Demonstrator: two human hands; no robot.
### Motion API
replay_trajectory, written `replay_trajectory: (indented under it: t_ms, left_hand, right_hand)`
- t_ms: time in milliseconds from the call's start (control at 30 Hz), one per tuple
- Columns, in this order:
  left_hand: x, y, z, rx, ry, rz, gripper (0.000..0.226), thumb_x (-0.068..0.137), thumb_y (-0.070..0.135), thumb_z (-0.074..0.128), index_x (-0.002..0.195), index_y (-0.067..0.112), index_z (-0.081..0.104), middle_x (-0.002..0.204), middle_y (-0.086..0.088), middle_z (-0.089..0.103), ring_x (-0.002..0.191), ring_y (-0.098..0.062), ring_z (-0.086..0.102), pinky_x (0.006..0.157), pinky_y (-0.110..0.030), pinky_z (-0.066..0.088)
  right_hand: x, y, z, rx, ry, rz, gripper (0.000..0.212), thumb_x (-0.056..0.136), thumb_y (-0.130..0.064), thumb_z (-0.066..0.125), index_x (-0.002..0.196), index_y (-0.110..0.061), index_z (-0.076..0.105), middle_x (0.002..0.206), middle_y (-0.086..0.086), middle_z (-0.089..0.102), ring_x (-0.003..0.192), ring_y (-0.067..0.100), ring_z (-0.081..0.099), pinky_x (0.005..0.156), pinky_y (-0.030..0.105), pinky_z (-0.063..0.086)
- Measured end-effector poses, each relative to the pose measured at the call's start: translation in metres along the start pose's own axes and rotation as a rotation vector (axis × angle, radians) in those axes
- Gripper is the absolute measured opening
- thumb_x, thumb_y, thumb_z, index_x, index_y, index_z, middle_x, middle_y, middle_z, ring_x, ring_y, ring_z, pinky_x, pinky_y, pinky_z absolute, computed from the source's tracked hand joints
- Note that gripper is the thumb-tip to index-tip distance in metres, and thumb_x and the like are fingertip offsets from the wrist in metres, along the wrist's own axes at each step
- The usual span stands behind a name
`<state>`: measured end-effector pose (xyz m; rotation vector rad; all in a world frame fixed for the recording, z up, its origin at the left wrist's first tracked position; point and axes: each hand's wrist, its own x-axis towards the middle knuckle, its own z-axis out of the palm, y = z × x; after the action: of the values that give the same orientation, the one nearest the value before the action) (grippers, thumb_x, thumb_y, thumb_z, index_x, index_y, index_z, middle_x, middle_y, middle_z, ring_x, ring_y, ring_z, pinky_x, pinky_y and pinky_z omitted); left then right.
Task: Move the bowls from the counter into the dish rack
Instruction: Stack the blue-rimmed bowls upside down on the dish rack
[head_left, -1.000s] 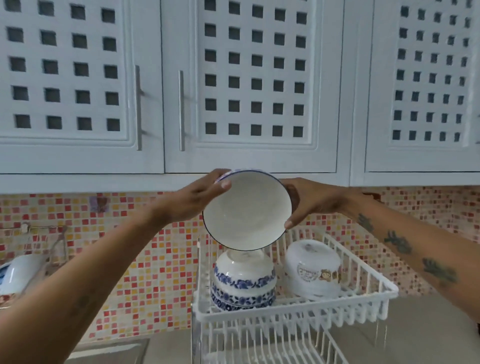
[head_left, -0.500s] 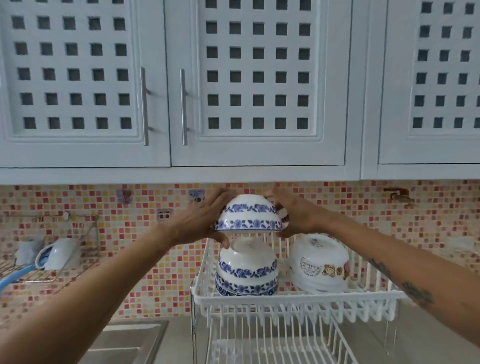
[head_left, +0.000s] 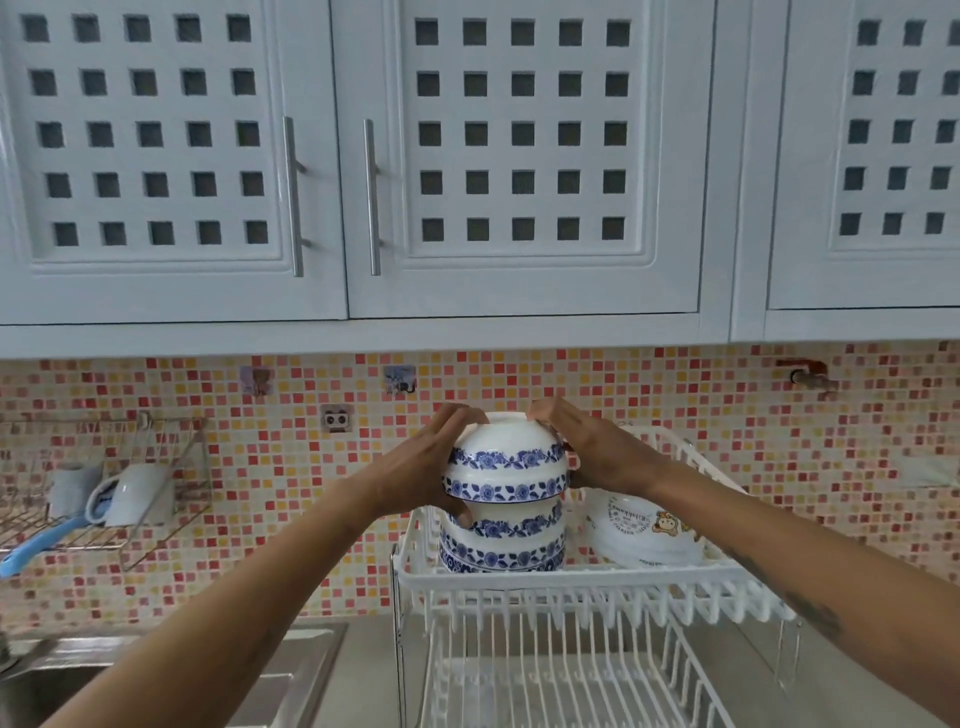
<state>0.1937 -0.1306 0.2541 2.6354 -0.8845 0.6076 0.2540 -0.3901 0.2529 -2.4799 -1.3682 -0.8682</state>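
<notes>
Left hand and right hand clasp inverted blue-floral bowl at 9 and 3 o'clock, atop bowl stack in dish rack. Center rim, lower level, then release.

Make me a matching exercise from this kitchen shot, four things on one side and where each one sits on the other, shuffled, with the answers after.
Things:
1. blue-flowered bowl
2. cartoon-print bowls
3. white mug
4. sink

Places:
A. in the wire wall shelf on the left
B. upside down between both hands, over the blue stack
C. set into the counter at lower left
D. right side of the dish rack's top tier

Pairs: 1-B, 2-D, 3-A, 4-C
</notes>
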Motion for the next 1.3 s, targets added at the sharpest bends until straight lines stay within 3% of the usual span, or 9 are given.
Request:
replay_trajectory:
  t_ms: [133,367,533,900,1100,1200,1267,1300]
  left_hand:
    - [0.003,-0.009,0.011,-0.038,-0.033,-0.009,0.102,0.055,0.038,0.09,0.135,0.024,0.03,0.138,0.008,0.027,0.119,-0.02,0.047,0.101,-0.035,0.051]
    - [0.003,-0.022,0.022,-0.091,-0.034,-0.023,0.1,0.052,0.036,0.092,0.131,0.025,0.031,0.13,0.016,0.025,0.12,-0.015,0.042,0.095,-0.016,0.045]
    - [0.001,-0.024,0.027,-0.106,-0.079,-0.034,0.098,0.055,0.04,0.09,0.131,0.026,0.031,0.135,0.011,0.028,0.122,-0.016,0.04,0.1,-0.024,0.049]
    - [-0.005,-0.022,0.029,-0.158,-0.114,-0.098,0.092,0.058,0.035,0.089,0.13,0.033,0.033,0.138,0.011,0.028,0.128,-0.016,0.036,0.111,-0.028,0.042]
    - [-0.011,-0.013,0.027,-0.15,-0.132,-0.188,0.094,0.061,0.033,0.088,0.135,0.036,0.03,0.143,0.01,0.028,0.131,-0.018,0.035,0.114,-0.038,0.038]
    - [-0.015,-0.002,0.026,-0.095,-0.125,-0.24,0.093,0.066,0.03,0.086,0.14,0.032,0.029,0.15,0.005,0.024,0.135,-0.02,0.031,0.116,-0.038,0.031]
    - [-0.017,0.008,0.024,-0.08,-0.128,-0.262,0.09,0.069,0.031,0.083,0.142,0.032,0.029,0.153,0.003,0.021,0.137,-0.022,0.029,0.116,-0.041,0.029]
    - [-0.019,0.012,0.025,-0.074,-0.132,-0.269,0.089,0.072,0.033,0.081,0.143,0.032,0.028,0.154,0.002,0.019,0.139,-0.023,0.029,0.116,-0.042,0.029]
  right_hand:
    - [-0.003,0.003,0.011,-0.061,-0.022,0.014,0.075,0.069,-0.014,0.08,0.125,-0.026,0.031,0.132,-0.005,0.04,0.081,0.024,0.064,0.056,0.038,0.058]
    - [-0.007,-0.004,0.02,-0.097,-0.023,0.008,0.071,0.069,-0.011,0.078,0.121,-0.023,0.031,0.134,0.002,0.042,0.074,0.027,0.064,0.045,0.034,0.052]
    - [-0.012,-0.002,0.028,-0.126,-0.068,-0.009,0.07,0.071,-0.011,0.077,0.123,-0.022,0.031,0.132,0.001,0.041,0.079,0.02,0.061,0.049,0.017,0.036]
    - [-0.015,-0.005,0.034,-0.198,-0.11,0.013,0.072,0.069,-0.002,0.071,0.128,-0.018,0.032,0.134,-0.001,0.032,0.081,0.021,0.057,0.046,0.029,0.05]
    - [-0.018,-0.016,0.032,-0.128,-0.126,0.02,0.068,0.076,0.001,0.062,0.129,-0.019,0.024,0.136,-0.001,0.023,0.094,0.026,0.053,0.051,0.03,0.042]
    - [-0.022,-0.021,0.027,-0.021,-0.193,0.116,0.075,0.079,0.001,0.063,0.141,-0.01,0.023,0.149,0.005,0.018,0.117,0.028,0.047,0.062,0.028,0.037]
    - [-0.026,-0.025,0.019,0.109,-0.243,0.169,0.08,0.081,-0.005,0.066,0.146,-0.01,0.019,0.155,0.005,0.012,0.134,0.025,0.035,0.081,0.027,0.045]
    - [-0.029,-0.026,0.016,0.176,-0.276,0.2,0.084,0.082,-0.008,0.066,0.149,-0.012,0.016,0.157,0.005,0.008,0.14,0.023,0.028,0.095,0.024,0.041]
